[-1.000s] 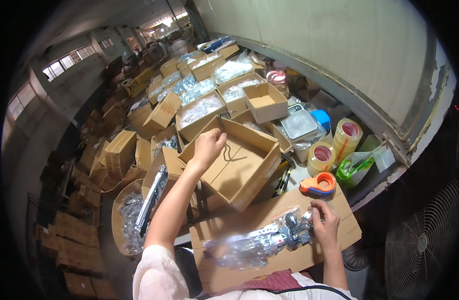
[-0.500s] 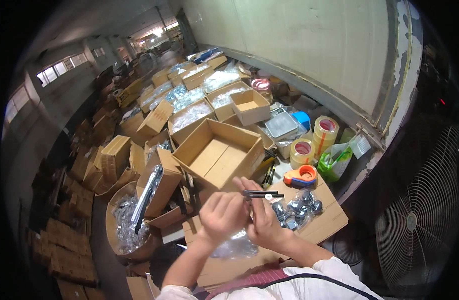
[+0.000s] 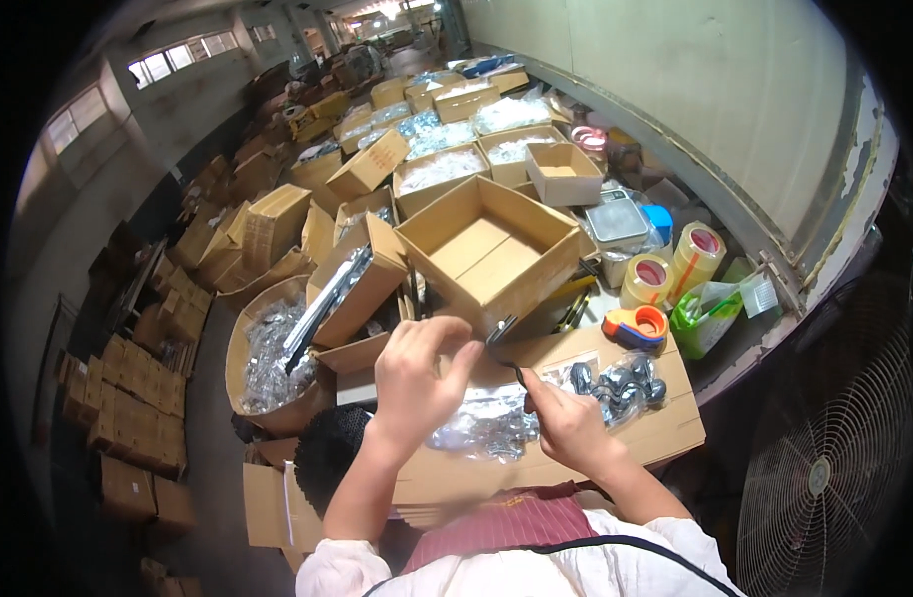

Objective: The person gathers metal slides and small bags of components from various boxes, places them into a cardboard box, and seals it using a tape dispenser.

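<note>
My right hand [image 3: 576,433] is closed on a thin black bent strip [image 3: 506,359] with a shiny, pale-looking end; its kind cannot be made out. The strip points up and away from the thumb. My left hand [image 3: 417,373] hovers to the left of the strip's tip, fingers curled, thumb apart from them, nothing visible between. Below the hands, clear plastic bags [image 3: 486,423] with shiny contents lie on a cardboard sheet [image 3: 665,428]. Beside my right hand, a clear bag holds several dark rounded pieces [image 3: 621,386].
An open carton [image 3: 476,289] stands just beyond my hands. Right of it are tape rolls [image 3: 697,251], an orange-and-blue tape dispenser [image 3: 636,325] and a green bag [image 3: 703,323]. A round carton [image 3: 240,363] of bagged parts stands left; a fan [image 3: 820,478] is at right.
My hands, close together before, have separated; the left has moved off to the left. The black strip, earlier level between both hands, now slants upward from my right hand alone. The view has shifted.
</note>
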`<state>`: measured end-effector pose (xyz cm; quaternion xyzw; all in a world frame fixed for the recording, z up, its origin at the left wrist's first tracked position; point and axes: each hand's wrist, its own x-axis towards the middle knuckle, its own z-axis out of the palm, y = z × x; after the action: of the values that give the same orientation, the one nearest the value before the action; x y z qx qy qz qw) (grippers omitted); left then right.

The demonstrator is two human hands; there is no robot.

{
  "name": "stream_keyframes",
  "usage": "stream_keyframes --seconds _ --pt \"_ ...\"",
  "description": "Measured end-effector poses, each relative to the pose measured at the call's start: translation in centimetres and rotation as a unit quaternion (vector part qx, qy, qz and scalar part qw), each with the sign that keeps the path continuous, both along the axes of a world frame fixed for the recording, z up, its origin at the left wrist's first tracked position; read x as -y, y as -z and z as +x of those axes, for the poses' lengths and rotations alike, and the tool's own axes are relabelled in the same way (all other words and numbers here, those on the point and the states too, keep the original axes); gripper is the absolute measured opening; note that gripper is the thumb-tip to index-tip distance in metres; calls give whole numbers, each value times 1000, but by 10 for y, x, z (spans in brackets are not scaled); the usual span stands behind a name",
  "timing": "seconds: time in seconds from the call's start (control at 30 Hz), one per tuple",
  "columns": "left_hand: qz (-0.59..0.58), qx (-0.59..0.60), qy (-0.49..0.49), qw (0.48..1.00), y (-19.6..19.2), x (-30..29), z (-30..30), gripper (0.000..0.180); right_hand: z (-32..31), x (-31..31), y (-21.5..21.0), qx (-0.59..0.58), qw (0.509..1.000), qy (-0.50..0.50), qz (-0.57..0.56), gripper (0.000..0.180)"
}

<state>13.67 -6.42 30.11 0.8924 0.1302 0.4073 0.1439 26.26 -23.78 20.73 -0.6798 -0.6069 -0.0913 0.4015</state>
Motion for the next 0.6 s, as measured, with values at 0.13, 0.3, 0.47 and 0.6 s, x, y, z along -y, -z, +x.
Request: stream_keyframes --seconds 0.13,0.3,0.47,0.6 --pt "-97 -88 22 991 3 -1 -2 13 2 8 -5 167 986 8 -21 59" --pt "-261 -135 40 955 10 -5 -7 14 10 13 -16 290 956 -2 -29 54" --pt "-447 -63 67 890 30 -15 -17 14 4 6 -19 319 945 56 -44 47" --pt "-499 4 89 862 58 -27 -30 16 -6 -9 -12 294 949 86 -74 45"
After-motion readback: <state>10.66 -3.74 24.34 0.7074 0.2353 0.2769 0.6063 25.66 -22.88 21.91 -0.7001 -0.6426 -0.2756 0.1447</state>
